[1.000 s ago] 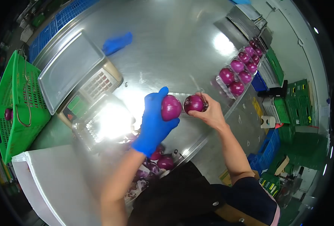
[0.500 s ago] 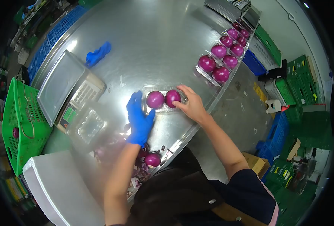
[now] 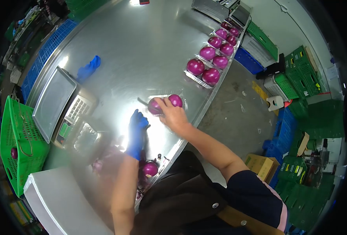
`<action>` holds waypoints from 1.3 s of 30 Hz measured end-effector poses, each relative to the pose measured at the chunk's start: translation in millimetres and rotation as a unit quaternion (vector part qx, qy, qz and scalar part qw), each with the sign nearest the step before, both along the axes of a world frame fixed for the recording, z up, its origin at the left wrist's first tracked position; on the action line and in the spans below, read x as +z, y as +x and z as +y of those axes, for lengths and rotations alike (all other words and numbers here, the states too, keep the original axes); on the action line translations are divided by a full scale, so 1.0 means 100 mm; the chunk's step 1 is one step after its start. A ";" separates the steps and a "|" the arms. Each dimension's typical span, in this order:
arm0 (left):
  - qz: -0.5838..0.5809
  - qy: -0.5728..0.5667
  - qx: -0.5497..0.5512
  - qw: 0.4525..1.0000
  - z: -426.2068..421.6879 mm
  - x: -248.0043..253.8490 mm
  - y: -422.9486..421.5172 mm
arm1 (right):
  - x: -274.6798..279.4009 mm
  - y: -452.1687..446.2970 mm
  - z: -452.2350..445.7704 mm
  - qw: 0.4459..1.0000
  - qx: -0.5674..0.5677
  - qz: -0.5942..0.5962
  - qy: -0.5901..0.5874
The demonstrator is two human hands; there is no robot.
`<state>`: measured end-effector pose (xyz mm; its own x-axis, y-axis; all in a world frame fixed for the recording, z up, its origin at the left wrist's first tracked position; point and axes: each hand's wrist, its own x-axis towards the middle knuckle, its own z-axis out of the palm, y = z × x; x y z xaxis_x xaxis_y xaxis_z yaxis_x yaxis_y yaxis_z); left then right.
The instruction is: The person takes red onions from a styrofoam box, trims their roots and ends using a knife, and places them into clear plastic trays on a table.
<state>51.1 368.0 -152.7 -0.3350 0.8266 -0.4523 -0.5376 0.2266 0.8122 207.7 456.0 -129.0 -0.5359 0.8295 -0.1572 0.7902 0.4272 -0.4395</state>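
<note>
My right hand [image 3: 175, 117] reaches over a clear plastic tray [image 3: 184, 106], its fingers bent round the left red onion [image 3: 154, 108]. The other red onion [image 3: 175, 100] sits beside it in the tray. A thin dark strip [image 3: 142, 101] sticks out left of the gripped onion; I cannot tell what it is. Left of the tray and nearer me, my blue-gloved left hand [image 3: 136, 129] is closed, with something small and dark at its edge that I cannot make out. A loose red onion [image 3: 150, 169] lies near the table edge, among peelings partly hidden by my left forearm.
Clear trays of red onions [image 3: 208, 53] line the right edge of the steel table [image 3: 142, 47]. On the left stand a scale [image 3: 69, 107], blurred clear packaging [image 3: 85, 135] and a green basket [image 3: 18, 145]. A crumpled blue glove [image 3: 89, 69] lies farther back.
My right hand has shifted from the right onion to the left one. My left hand has drawn back from the tray and its fingers have curled. The whole view has shifted slightly.
</note>
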 end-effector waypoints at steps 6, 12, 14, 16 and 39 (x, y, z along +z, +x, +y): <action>0.211 0.017 -0.099 0.972 -0.72 0.77 -0.09 | -0.05 0.50 0.43 0.992 -0.105 -0.031 0.060; 0.501 -0.019 0.085 0.861 -1.65 1.30 -0.63 | 0.05 0.67 0.56 0.980 -0.162 -0.104 0.039; 0.633 -0.081 0.083 0.765 -1.77 1.45 -0.83 | 0.04 0.67 0.55 0.982 -0.149 -0.108 0.042; 0.728 -0.146 -0.002 0.670 -1.91 1.42 -1.07 | 0.05 0.66 0.57 0.982 -0.147 -0.118 0.033; 0.798 -0.003 -0.055 0.600 -1.81 1.06 -1.83 | 0.80 -0.65 -0.57 0.932 0.161 0.294 -0.138</action>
